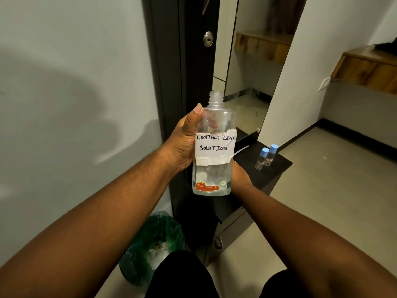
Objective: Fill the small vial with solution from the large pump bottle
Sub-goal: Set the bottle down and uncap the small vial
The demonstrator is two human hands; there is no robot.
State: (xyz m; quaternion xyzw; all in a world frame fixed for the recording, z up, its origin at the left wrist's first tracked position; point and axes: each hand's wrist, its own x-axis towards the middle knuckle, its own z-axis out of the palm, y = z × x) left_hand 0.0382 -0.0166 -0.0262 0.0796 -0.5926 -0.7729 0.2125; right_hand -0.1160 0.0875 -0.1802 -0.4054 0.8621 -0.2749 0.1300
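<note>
The left hand (182,143) is wrapped round the clear plastic bottle with the handwritten paper label (212,147), held upright, its threaded neck bare of any pump. The right hand (239,175) is mostly hidden behind it; I cannot tell its grip. Two small blue-capped clear vials (266,157) stand capped near the black cabinet top's (277,166) outer edge, so uncapping one seems next, with open floor to the right.

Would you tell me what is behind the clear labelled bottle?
Behind the clear labelled plastic bottle, the right hand is mostly hidden; its grip cannot be seen. The left hand's fingers show through the plastic.
</note>
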